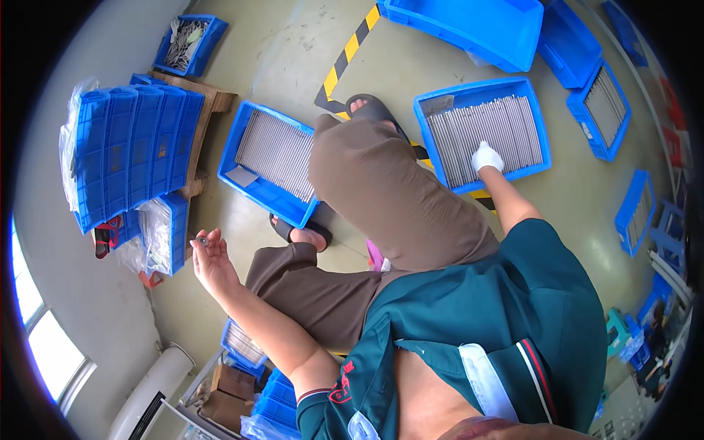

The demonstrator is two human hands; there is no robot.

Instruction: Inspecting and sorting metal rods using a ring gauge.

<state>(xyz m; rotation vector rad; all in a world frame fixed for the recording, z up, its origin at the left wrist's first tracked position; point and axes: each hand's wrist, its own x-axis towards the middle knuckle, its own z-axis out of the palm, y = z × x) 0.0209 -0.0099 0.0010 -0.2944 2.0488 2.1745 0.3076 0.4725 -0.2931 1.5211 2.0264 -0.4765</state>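
Note:
My bare left hand [213, 264] is raised at the left, its fingers closed on a small round grey metal piece [203, 240]. Only the round end of that piece shows, so its length cannot be told. On the right, my right hand [487, 158] wears a white glove and rests on a row of thin metal rods [469, 132] in a blue bin [544, 136]. Its fingers look curled together against the rods; what they grip is hidden. A second blue bin [253, 192], in front of my left foot, holds similar rods [273, 150] and a pale card.
Blue crates [139, 147] are stacked on a wooden pallet [214, 99] at left. Another blue bin [211, 44] holds loose metal parts. More blue bins [469, 29] stand far right. Yellow-black floor tape [348, 55] runs between the two rod bins. My knees lie between both hands.

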